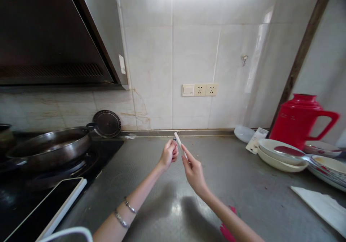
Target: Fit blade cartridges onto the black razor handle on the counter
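Observation:
My right hand (194, 171) is closed around the lower part of a slim white-handled tool (178, 140), which tilts up and to the left. At its top end is a small dark metal tip; its exact kind does not show. Close beside it, my left hand (168, 153) is closed, thumb uppermost, near the tool's upper end. A tiny dark piece (174, 139) shows at the left thumb, too small to name. Both hands are held out over the grey countertop (151, 198). Two bracelets (120, 218) circle my left forearm.
At left, a steel pan (54, 146) stands on the black cooktop, with a white-edged device (65, 206) in front. To the right are stacked dishes (281, 161), a red thermos jug (294, 121) and a white sheet (321, 207). Wall sockets (200, 90) sit behind.

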Motion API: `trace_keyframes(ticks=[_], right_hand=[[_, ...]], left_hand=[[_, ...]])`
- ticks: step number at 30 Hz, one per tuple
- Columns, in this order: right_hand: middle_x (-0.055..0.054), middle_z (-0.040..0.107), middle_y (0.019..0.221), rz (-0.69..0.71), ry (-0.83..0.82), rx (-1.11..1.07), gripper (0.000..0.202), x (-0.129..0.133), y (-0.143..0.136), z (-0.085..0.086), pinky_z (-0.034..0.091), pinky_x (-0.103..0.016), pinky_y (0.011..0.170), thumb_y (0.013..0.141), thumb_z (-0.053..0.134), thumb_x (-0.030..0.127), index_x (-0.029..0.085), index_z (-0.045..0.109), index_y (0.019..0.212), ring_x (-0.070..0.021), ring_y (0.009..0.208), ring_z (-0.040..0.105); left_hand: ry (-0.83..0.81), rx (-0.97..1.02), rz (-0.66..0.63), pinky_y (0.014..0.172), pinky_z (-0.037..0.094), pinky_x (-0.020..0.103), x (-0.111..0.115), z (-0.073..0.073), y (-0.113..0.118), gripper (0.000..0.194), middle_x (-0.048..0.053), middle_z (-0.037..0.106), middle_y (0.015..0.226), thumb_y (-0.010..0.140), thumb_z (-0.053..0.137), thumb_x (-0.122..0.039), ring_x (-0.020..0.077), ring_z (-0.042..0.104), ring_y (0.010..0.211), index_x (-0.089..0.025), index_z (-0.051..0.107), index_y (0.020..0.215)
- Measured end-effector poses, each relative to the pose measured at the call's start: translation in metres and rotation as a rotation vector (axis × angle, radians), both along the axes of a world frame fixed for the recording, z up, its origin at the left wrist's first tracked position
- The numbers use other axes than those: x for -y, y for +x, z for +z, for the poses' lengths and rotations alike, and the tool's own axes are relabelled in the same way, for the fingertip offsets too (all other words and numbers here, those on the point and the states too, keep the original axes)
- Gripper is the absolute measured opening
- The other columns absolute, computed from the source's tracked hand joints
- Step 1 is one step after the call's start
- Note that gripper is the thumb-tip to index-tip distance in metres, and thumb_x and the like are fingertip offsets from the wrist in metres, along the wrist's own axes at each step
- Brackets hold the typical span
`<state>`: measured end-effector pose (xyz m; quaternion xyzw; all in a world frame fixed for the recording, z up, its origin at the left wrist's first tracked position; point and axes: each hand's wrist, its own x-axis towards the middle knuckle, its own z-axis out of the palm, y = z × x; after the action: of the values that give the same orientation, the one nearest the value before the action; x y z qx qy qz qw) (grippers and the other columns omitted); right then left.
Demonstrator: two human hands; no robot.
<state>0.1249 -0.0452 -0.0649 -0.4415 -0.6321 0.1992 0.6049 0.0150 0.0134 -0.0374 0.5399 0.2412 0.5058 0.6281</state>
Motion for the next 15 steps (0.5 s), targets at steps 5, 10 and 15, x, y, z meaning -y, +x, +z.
trace_keyframes(ticks=[5,10,15], right_hand=[[0.006,0.029,0.056,-0.046,-0.018,-0.11,0.051,-0.003,0.003,0.001,0.02,-0.021,0.043,0.085,0.043,0.034,0.015,0.043,0.132,-0.0079,0.047,0.021],[0.007,0.025,0.056,0.06,-0.048,-0.203,0.052,-0.002,0.001,0.004,0.019,-0.021,0.042,0.085,0.045,0.035,0.016,0.042,0.133,-0.0076,0.048,0.019],[0.01,0.024,0.051,0.135,-0.141,-0.433,0.06,0.0,-0.004,0.017,0.017,-0.018,0.036,0.081,0.051,0.041,0.016,0.041,0.134,-0.0056,0.041,0.019]], left_hand=[[-0.012,-0.019,0.011,0.029,0.009,0.013,0.002,0.002,0.0,0.033,-0.01,0.03,0.051,0.078,0.05,-0.049,0.0017,0.017,0.032,-0.02,0.035,0.073],[-0.008,-0.019,0.013,0.029,0.009,0.012,0.001,0.002,-0.001,0.034,-0.01,0.029,0.051,0.078,0.05,-0.05,0.0019,0.018,0.033,-0.02,0.035,0.073],[-0.004,-0.019,0.013,0.029,0.009,0.012,0.001,0.002,-0.001,0.034,-0.01,0.029,0.051,0.078,0.05,-0.05,0.0017,0.017,0.033,-0.02,0.034,0.072]])
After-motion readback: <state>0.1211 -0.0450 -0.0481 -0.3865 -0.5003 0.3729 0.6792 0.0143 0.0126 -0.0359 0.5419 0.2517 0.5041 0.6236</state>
